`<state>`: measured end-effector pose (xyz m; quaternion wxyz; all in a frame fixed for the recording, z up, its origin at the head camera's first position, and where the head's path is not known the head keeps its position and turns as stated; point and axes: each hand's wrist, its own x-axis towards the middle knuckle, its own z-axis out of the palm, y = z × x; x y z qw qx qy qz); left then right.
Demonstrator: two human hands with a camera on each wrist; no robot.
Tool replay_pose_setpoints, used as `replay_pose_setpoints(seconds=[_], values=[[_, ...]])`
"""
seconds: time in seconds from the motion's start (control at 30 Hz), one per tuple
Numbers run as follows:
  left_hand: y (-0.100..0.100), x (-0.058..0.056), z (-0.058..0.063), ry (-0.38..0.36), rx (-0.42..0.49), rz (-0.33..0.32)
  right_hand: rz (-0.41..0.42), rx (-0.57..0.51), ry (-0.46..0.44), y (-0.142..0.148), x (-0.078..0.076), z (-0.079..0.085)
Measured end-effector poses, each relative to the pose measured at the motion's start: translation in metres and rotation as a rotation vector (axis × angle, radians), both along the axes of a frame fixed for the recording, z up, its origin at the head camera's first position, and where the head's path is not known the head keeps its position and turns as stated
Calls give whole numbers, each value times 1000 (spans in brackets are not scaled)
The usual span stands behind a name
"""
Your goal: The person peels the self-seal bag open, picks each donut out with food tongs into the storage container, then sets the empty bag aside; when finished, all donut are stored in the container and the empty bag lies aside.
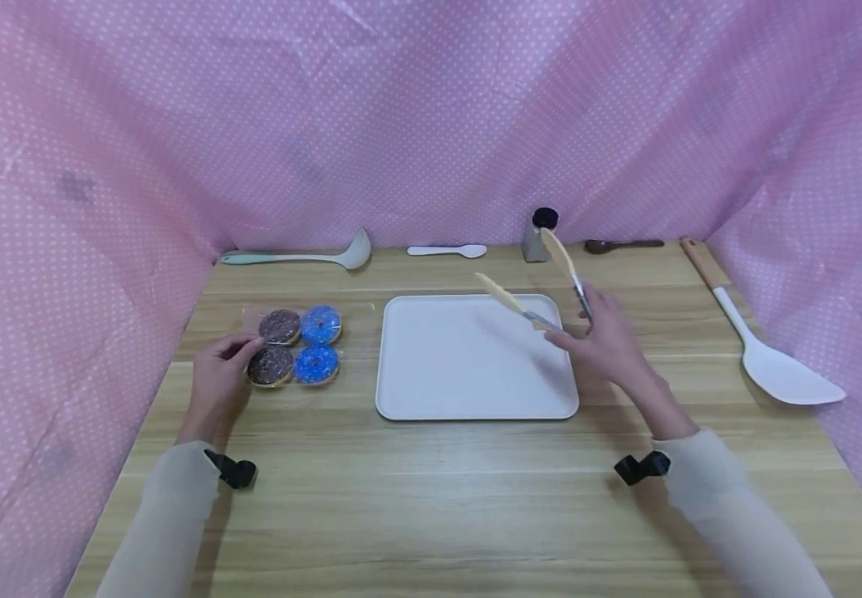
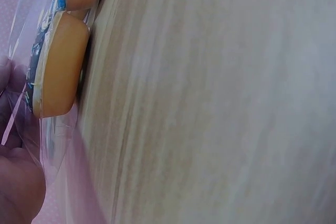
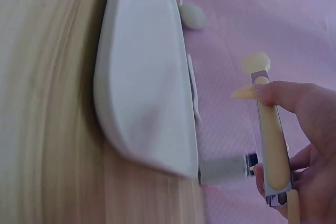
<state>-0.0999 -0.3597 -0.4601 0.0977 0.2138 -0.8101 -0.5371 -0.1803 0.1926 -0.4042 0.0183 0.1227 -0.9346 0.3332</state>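
On the left of the table, in the head view, lie two chocolate-brown doughnuts (image 1: pixel 271 366) and two blue doughnuts (image 1: pixel 316 365), all with sprinkles, inside a clear plastic bag (image 1: pixel 356 320). My left hand (image 1: pixel 219 370) pinches the bag's left edge, beside the brown doughnuts; the left wrist view shows the film (image 2: pixel 50 145) between thumb and fingers. Over the right side of a white rectangular tray (image 1: pixel 431 399), my right hand (image 1: pixel 610 345) holds food tongs (image 3: pixel 275 145) with cream tips. Their arms are spread apart, with nothing between the tips.
Along the back edge lie a ladle (image 1: pixel 357 251), a small white spoon (image 1: pixel 468 251) and a dark spoon (image 1: pixel 603 247). A black-capped shaker (image 1: pixel 536 247) stands among them. A large white spatula (image 1: pixel 782 374) with a wooden handle lies far right. Pink dotted cloth (image 1: pixel 431 124) hangs around the table.
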Motion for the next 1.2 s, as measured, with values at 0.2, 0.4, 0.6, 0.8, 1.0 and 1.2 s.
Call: replay_pose_setpoints(seconds=[0.2, 0.4, 0.6, 0.8, 1.0, 1.2], values=[[1, 1, 0, -16, 44, 9, 127, 15, -3, -35, -3, 3], [1, 0, 1, -14, 39, 2, 249, 14, -6, -65, -5, 2], [-1, 0, 1, 1, 32, -17, 332, 48, -23, -88, -8, 0], [-2, 1, 0, 1, 17, -15, 430, 77, -11, -106, -9, 0], [-1, 0, 1, 12, 58, 1, 515, 128, -11, -121, -11, 1], [0, 0, 3, -30, 35, -9, 555, 156, -32, -136, -12, 4]])
